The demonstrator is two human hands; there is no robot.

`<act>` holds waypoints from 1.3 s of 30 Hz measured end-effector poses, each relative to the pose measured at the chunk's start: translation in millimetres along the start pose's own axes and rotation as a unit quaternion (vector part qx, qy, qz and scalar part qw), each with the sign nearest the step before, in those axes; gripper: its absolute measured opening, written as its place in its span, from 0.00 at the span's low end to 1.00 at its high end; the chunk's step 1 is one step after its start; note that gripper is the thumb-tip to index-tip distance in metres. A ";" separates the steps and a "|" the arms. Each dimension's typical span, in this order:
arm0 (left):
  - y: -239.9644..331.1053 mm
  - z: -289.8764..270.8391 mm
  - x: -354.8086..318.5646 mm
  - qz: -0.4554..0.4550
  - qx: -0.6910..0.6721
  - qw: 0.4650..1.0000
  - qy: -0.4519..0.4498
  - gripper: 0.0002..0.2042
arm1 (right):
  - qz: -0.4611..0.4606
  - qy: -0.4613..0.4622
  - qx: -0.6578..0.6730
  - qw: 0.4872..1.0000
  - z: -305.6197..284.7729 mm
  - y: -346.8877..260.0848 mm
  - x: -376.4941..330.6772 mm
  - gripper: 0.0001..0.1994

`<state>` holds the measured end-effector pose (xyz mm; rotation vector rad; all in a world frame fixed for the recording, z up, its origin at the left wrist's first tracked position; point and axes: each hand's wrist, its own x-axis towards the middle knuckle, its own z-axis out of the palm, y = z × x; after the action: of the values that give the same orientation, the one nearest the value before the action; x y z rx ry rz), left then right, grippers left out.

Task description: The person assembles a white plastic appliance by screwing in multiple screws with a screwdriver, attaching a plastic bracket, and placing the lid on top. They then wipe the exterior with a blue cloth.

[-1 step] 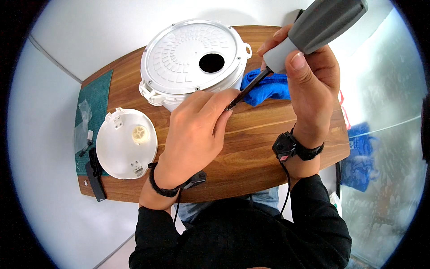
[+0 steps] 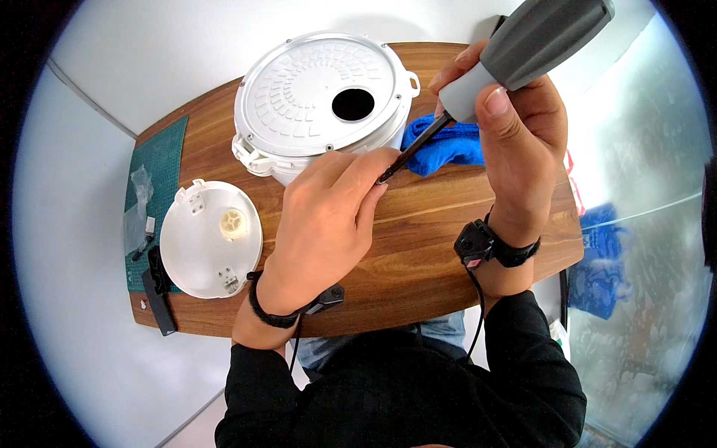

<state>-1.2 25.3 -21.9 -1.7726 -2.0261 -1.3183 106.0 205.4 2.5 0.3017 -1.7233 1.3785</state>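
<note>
My right hand (image 2: 523, 142) grips a screwdriver (image 2: 515, 63) by the lower, light grey part of its thick handle. The dark shaft slants down to the left. Its tip is pinched between the thumb and forefinger of my left hand (image 2: 325, 213); whether a screw sits there is hidden. Just beyond my left hand stands a white round drum (image 2: 299, 97) with a ribbed, screwed-on top and a dark round hole. A blue cloth (image 2: 444, 149) lies crumpled behind the shaft. Left of my left hand rests a white round lid (image 2: 198, 254), with a pale yellowish knob-like part inside.
A green cutting mat (image 2: 158, 160) covers the wooden table's (image 2: 418, 261) left side, with a clear plastic bag (image 2: 138, 209) on it. A black box-shaped piece (image 2: 158, 302) lies by the near left edge. Cables hang from the bands on both my wrists.
</note>
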 end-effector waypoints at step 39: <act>-42.1 -22.8 13.4 -0.076 -0.074 0.989 0.105 0.11 | 0.011 -0.015 -0.092 0.996 67.4 5.7 63.0 0.14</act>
<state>-50.9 23.0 -21.2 -1.4826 -2.0267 -1.6616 33.4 168.4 46.3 0.2021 -1.8693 1.2252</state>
